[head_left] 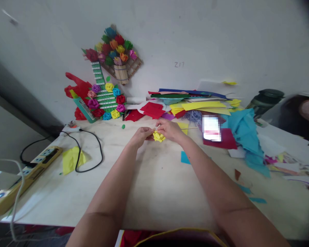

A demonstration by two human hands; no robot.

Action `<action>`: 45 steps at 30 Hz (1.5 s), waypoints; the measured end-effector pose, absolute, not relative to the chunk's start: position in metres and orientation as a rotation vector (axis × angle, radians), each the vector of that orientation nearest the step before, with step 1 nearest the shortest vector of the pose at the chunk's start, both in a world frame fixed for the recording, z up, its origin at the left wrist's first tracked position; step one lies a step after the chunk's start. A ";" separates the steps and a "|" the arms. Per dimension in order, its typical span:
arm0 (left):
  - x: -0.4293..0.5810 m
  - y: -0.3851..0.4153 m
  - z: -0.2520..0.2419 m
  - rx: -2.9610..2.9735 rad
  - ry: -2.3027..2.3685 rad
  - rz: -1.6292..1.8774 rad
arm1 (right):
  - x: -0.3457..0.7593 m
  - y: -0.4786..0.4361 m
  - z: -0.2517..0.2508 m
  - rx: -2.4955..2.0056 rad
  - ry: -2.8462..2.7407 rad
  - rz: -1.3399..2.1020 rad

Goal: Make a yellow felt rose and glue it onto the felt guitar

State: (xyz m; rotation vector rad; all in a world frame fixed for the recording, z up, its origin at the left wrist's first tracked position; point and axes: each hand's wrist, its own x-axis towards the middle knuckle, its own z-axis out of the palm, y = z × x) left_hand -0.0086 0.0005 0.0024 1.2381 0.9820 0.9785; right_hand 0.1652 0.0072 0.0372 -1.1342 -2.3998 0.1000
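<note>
A yellow paper flower (pixel 159 136) with folded petals is between my two hands, above the middle of the table. My left hand (pixel 144 134) grips its left side, thumb and fingers pinched together. From above and to the right, my right hand (pixel 168 129) closes its fingers on the flower's upper edge. A thin stick (pixel 192 128) lies just right of my right hand, over a small yellow paper piece (pixel 182 128); whether the hand touches the stick I cannot tell. A blue paper piece (pixel 185 157) rests below my right wrist.
Paper sheets (pixel 203 105) are stacked along the wall. A phone (pixel 211 128) sits on red paper at right, near crumpled blue paper (pixel 247 130). At left are a glue bottle (pixel 84 109), a flower-decorated guitar shape (pixel 106 99), a black cable (pixel 102 151) and a power strip (pixel 38 168).
</note>
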 end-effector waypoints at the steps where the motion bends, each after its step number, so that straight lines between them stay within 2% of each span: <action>1: -0.008 0.000 0.002 1.239 0.981 0.981 | 0.165 0.007 0.037 -1.130 -2.400 0.098; 16: -0.008 0.000 0.004 1.262 1.080 1.016 | 0.169 0.010 0.037 -1.213 -2.467 0.147; 28: -0.012 -0.001 0.005 1.188 0.943 1.033 | 0.167 0.008 0.037 -1.117 -2.340 0.144; 38: -0.007 -0.002 0.004 1.153 0.958 1.074 | 0.165 0.006 0.039 -1.053 -2.393 -0.048; 45: -0.011 -0.002 0.007 1.104 0.844 1.054 | 0.168 0.003 0.045 -1.105 -2.378 0.044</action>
